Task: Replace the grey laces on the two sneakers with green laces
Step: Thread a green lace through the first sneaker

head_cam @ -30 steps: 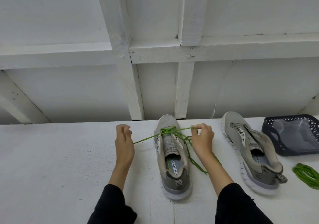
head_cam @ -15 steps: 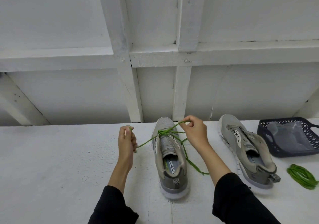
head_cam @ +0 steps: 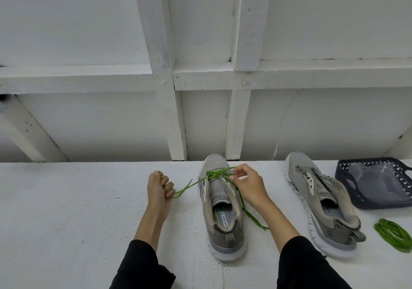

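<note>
Pinching the green lace [head_cam: 219, 173] over the sneaker [head_cam: 220, 201], right hand [head_cam: 249, 184] and left hand [head_cam: 159, 187] each grip one end.

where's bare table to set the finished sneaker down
Bare table lies left of the left hand, to the wall. Right is crowded: second sneaker, basket, coiled green lace. A narrow strip separates the sneakers.

Single head-worn view, facing forward and down, near the white table [head_cam: 66, 210], wall behind
</note>
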A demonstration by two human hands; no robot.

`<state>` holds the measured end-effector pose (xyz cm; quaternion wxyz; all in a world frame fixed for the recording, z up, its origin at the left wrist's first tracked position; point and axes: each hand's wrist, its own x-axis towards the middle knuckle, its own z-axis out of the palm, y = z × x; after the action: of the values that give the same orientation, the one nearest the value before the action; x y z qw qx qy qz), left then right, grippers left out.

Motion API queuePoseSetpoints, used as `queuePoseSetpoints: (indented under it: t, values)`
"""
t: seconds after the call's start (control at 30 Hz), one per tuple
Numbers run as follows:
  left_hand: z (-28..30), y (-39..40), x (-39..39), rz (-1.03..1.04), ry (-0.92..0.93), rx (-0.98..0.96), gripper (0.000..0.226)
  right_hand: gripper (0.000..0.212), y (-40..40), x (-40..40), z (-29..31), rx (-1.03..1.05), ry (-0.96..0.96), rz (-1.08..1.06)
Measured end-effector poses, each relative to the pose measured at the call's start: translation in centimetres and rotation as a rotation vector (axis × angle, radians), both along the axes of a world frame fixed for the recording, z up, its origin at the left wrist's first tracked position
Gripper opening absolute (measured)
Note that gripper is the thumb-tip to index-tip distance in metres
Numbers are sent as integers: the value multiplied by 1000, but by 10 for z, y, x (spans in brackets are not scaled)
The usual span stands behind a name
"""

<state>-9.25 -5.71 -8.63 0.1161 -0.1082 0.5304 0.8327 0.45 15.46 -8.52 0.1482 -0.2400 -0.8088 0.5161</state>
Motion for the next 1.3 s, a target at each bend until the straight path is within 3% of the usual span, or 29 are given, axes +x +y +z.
queuePoseSetpoints:
  t: [0.07,0.1,0.17,0.2,0.23,0.3,0.43,0.5,0.83,0.93,1.03,1.1,1.17,1.23,1.3]
  values:
    - [-7,1,4,-199,384,-653,13,5,-1,0,-8,54,-79,34]
    - [-11,3,6,-347,537,-886,6,5,-1,0,-10,74,-99,43]
    - [-14,7,10,-575,659,-1198,18,8,0,-1,-11,102,-111,34]
    - [-14,11,11,-597,670,-1258,17,9,0,-1,-12,110,-115,29]
    - [-13,16,13,-578,668,-1212,16,10,0,-1,-11,108,-119,32]
    - [-15,22,14,-471,567,-907,21,12,-1,-1,-9,62,-128,20]
    - [-14,19,10,-127,-5,35,26,26,1,3,-13,-217,-129,-70]
    - [-18,14,6,-44,-160,332,28,34,1,6,-18,-333,-134,-74]
    - [-29,24,6,-37,-240,208,33,28,4,8,-19,-339,-26,-198]
    - [-28,28,8,-46,-203,3,31,27,1,8,-29,-306,0,-247]
    - [-26,22,12,-87,159,-547,29,24,-1,8,-33,-287,-7,-230]
    - [-29,14,10,-194,390,-753,27,18,0,10,-31,-248,13,-215]
    - [-34,6,3,-280,496,-858,20,11,-1,13,-27,-172,44,-221]
    - [-40,0,-3,-269,599,-1087,11,7,-5,15,-20,-102,107,-237]
    - [-44,-3,-2,-190,669,-1344,28,7,-11,17,-10,-23,178,-224]
